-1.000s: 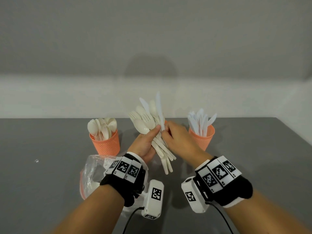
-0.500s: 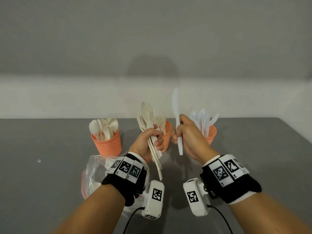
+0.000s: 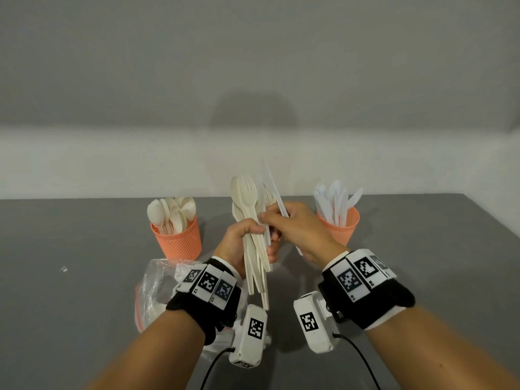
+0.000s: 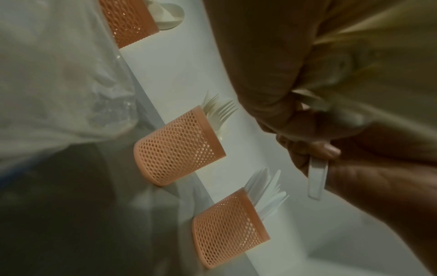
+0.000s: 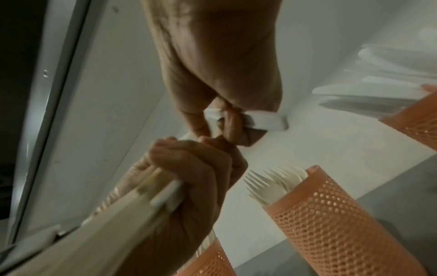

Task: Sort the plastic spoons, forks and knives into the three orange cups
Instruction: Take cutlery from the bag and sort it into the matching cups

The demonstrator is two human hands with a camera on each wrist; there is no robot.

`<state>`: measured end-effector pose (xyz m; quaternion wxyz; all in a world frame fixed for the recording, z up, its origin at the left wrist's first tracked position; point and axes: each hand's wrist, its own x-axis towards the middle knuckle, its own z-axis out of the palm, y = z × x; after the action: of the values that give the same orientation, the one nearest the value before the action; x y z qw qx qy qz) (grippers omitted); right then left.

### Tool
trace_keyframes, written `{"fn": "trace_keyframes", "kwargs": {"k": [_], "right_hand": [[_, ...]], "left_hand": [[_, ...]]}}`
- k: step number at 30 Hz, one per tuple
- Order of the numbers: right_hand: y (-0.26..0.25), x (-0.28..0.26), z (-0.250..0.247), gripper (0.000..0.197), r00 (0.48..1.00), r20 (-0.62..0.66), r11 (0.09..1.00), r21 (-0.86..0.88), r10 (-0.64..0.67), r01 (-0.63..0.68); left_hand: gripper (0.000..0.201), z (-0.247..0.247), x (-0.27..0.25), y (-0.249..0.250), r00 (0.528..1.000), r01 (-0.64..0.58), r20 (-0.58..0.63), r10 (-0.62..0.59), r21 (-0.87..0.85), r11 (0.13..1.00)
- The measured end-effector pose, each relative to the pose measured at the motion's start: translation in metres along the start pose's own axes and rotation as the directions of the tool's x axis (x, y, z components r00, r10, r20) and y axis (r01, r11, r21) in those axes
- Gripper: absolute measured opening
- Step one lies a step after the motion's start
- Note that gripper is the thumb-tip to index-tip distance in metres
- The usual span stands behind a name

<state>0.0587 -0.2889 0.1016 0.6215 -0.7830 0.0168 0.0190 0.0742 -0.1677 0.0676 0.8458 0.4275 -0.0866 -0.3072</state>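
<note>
Left hand: clenching the cutlery bundle.
Right hand: pinching a knife mid-handle.
Knife: looking light, stiff, slippery.

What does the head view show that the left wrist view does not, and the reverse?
Only the head view shows both wrist bands, the spoon heads in the left cup, and the bundle of cutlery in the left hand. Only the left wrist view shows the middle cup with its forks, hidden behind the hands in the head view. Both show the knife cup, the plastic bag and the white knife in the right hand.
</note>
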Motion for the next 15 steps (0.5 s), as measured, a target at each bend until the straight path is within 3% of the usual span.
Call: {"fn": "trace_keyframes", "kwargs": {"k": [5,9,11,15], "right_hand": [[0.002,0.0,-0.001,0.025,0.999,-0.019,0.996,0.079,0.038,-0.037],[0.006,0.003,-0.012,0.022,0.99,-0.14,0.986,0.164,-0.018,0.041],[0.007,0.009,-0.028,0.016,0.97,-0.235,0.958,0.255,-0.067,0.129],[0.007,0.023,-0.079,0.013,0.878,-0.447,0.932,0.219,-0.168,0.29]], "left_hand": [[0.016,-0.002,0.008,-0.003,0.996,0.025,-0.088,-0.02,0.053,0.998],[0.01,0.007,0.014,-0.004,0.989,0.021,-0.147,-0.012,0.062,0.998],[0.006,0.005,0.017,-0.007,0.969,0.003,-0.248,0.021,0.095,0.996],[0.004,0.0,0.019,-0.01,0.973,-0.015,-0.227,0.042,0.119,0.993]]}}
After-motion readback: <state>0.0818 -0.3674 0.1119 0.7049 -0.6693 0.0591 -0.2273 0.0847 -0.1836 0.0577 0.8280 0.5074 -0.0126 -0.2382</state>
